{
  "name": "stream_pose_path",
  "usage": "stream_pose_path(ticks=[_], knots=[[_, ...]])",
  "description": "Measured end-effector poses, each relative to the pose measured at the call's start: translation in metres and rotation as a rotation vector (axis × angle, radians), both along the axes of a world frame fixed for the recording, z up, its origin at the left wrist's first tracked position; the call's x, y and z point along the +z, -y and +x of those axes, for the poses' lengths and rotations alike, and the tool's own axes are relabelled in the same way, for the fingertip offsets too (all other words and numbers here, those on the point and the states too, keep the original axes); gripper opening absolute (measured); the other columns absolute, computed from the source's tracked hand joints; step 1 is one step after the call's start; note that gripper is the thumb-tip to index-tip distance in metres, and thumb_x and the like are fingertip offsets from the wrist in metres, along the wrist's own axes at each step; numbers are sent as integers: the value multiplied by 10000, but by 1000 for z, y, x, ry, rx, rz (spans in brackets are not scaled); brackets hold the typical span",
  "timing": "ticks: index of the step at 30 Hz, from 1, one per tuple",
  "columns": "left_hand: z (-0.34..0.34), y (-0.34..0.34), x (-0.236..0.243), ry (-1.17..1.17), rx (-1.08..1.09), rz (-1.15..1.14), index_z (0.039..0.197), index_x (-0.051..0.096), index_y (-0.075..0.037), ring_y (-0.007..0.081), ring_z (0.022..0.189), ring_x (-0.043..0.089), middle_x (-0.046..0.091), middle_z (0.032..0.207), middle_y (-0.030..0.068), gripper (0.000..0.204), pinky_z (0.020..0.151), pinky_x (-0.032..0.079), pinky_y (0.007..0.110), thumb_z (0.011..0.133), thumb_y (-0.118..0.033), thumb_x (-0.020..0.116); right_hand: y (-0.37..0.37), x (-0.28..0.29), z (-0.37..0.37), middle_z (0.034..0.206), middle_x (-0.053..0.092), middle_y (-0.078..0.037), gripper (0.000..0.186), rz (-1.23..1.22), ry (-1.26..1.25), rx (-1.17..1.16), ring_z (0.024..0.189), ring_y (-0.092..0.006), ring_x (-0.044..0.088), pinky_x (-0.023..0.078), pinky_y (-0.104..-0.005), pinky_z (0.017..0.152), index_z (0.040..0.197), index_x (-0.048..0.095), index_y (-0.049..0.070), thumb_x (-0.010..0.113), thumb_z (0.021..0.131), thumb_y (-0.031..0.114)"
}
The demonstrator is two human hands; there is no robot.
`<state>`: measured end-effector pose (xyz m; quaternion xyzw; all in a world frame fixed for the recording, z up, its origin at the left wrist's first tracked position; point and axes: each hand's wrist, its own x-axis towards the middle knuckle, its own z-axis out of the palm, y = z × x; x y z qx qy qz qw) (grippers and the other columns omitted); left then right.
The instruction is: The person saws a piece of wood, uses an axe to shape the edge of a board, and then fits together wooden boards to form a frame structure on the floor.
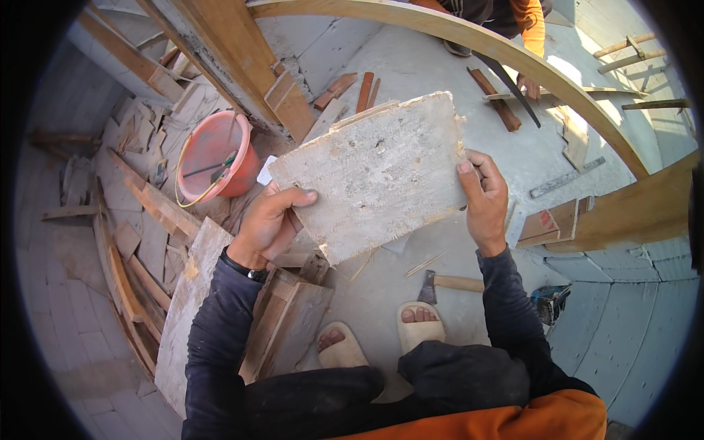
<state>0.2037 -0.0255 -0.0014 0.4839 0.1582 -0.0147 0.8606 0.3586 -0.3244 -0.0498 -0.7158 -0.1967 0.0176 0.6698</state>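
I hold a pale, rough wooden board (378,172) up in front of me with both hands. My left hand (268,224) grips its lower left edge, thumb on top of the face. My right hand (484,202) clasps its right edge, thumb pressed on the front. The board is chipped and splintered along its bottom edge. Below it my two feet in pale sandals (381,337) stand on the grey floor.
A hammer (449,284) lies on the floor by my right foot. An orange bucket (214,155) with tools stands at the left among scrap planks (147,213). A curved wooden beam (469,40) arcs across the top; another person's hand (528,86) reaches down there holding a long dark blade.
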Motion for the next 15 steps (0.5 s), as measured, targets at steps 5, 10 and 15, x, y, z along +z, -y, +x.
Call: stream_pose_path(ticks=[5,10,15], knots=[[-1,-10,-8,31,54,91,1336,599,31,190,1030,748,749,1182,119,419,961,607,372,921,38,662,0,-6,-3,1081,699,-72,351,4,-19,63,1005,-126,635,507,-279,911,1243,641,1,698,1053,291],[-2,-3,-5,132,115,124,1263,622,44,186,992,745,749,1108,106,346,917,609,363,919,42,657,-5,-8,0,1139,674,-106,466,-33,-70,78,1027,-167,648,529,-312,923,1322,619,7,745,1014,333],[5,-2,-7,103,171,111,1258,609,49,208,993,747,742,1113,112,333,931,611,390,928,31,650,-6,2,-3,1216,638,-148,657,-352,373,-163,1055,-239,659,556,-347,905,1459,513,12,795,959,332]])
